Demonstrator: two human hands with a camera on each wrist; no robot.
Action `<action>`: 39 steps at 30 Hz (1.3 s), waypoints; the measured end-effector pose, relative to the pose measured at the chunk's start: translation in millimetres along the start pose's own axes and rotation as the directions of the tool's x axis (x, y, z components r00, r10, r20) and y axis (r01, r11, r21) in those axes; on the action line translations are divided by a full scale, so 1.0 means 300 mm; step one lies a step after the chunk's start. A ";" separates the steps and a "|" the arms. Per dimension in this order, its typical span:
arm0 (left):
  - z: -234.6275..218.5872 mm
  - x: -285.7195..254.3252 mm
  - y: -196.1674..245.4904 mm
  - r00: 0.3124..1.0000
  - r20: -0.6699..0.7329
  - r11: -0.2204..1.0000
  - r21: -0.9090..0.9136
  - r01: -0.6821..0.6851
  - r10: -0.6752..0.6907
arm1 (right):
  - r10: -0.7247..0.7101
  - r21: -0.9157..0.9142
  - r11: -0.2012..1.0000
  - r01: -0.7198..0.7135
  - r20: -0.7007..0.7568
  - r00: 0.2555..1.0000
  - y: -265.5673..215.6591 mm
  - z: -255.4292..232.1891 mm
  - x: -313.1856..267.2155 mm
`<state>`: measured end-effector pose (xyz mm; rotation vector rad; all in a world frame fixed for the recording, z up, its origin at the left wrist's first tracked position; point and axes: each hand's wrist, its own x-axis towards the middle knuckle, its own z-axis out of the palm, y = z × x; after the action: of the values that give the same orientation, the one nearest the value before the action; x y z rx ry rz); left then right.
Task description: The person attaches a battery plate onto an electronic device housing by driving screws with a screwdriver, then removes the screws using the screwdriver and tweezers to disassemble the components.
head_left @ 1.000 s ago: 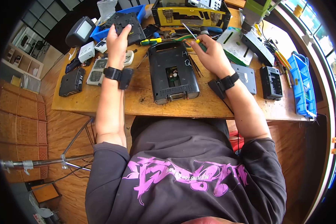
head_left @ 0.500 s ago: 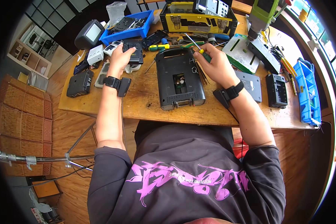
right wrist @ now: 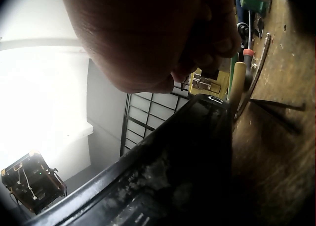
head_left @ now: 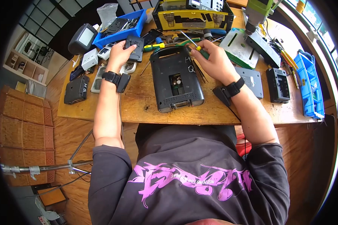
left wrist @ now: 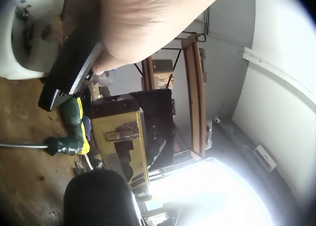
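My left hand [head_left: 119, 57] grips a flat black plastic panel [head_left: 138, 50] by its near left side, thumb lying on top. In the left wrist view the panel [left wrist: 74, 68] slants low over the wooden bench, close to a white rounded part [left wrist: 29, 63]. A screwdriver [head_left: 202, 53] with a green and yellow handle is held in my right hand [head_left: 216, 62], its shaft pointing up and left. Below and left of that hand lies a black casing [head_left: 163, 77] marked "HQ", with a circuit board showing through a rectangular opening.
Behind the casing are a green-yellow screwdriver [head_left: 154, 47], scattered tools and a yellow-black toolbox [head_left: 193, 20]. A blue tray [head_left: 138, 28] of parts stands at back left. A green drill press [head_left: 257, 15], a grey panel [head_left: 250, 80] and a blue bin [head_left: 308, 86] are on the right.
My left hand has brought the black panel down from in front of the blue tray to just above the white parts on the bench. The right hand keeps its screwdriver near the casing's top corner.
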<state>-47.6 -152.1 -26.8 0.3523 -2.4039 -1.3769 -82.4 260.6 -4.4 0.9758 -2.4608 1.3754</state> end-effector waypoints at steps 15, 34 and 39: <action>0.052 -0.075 -0.039 0.974 -0.104 0.912 0.383 -0.147 0.200 | -0.006 -0.049 0.999 0.007 0.015 1.000 -0.009 -0.007 -0.006; 0.251 -0.660 0.401 0.949 0.234 0.903 0.323 -0.282 0.212 | 0.019 -0.069 0.998 -0.009 0.143 0.989 0.015 0.016 -0.033; 0.271 -0.654 0.343 0.940 0.277 0.895 0.339 -0.291 0.201 | 0.103 0.044 0.992 -0.115 0.218 0.971 0.032 0.036 -0.024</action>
<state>92.8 37.0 -9.7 -0.0357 -2.7936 -0.8838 -80.9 258.8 -20.4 1.0682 -2.6827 1.4506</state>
